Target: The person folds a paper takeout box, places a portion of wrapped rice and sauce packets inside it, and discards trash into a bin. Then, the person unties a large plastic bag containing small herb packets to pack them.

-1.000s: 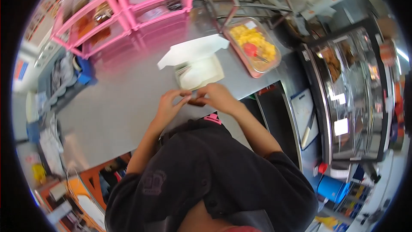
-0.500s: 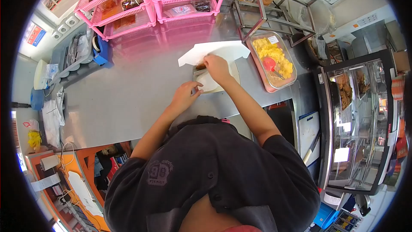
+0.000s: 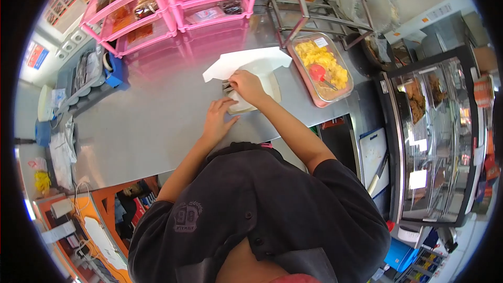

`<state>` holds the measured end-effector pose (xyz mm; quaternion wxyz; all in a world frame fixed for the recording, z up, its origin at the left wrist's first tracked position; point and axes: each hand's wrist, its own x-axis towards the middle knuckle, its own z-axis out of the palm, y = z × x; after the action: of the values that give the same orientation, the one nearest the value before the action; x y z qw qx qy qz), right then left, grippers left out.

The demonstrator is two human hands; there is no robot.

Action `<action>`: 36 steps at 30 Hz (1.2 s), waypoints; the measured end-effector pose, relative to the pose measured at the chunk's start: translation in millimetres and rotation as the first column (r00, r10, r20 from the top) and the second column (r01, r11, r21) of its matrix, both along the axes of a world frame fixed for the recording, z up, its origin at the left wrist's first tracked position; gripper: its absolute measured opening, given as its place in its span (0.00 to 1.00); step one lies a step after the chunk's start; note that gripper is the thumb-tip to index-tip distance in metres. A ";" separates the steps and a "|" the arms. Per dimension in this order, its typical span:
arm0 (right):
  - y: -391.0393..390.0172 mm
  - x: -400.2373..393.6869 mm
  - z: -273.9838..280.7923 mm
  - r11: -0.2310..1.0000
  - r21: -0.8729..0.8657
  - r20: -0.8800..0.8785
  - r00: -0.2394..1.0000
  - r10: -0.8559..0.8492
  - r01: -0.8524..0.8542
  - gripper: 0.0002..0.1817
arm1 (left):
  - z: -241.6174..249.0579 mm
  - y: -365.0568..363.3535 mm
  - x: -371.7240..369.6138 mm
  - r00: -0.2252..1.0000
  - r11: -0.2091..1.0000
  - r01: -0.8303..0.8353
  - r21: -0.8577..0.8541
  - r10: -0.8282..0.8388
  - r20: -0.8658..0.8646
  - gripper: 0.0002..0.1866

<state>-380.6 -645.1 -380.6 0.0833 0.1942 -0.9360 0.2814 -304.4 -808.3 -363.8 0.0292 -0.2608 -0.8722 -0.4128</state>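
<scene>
While right hand (image 3: 246, 86) reaches into open white box (image 3: 264, 76) on steel counter (image 3: 152, 120), fingers curled at box's left inner edge over small dark item; whether item is pinched, cannot tell. Left hand (image 3: 217, 118) just below box's near-left corner, fingers spread loose, holding nothing, fingertips touching box edge. Box lid (image 3: 246, 60) flipped back behind box. Tray of yellow food (image 3: 320, 68) right of box. Pink shelves (image 3: 167, 10) beyond box.
</scene>
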 end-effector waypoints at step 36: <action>286.7 28.3 82.7 0.229 -0.831 0.079 0.514 -0.854 0.508 0.12 | -3.4 26.0 -9.2 0.990 0.986 -0.143 -0.089 0.144 0.002 0.30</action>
<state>-352.3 -358.4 -297.9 0.4618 -0.2525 -0.6588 0.5375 -313.6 -782.2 -367.2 0.0433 -0.1967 -0.9063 -0.3717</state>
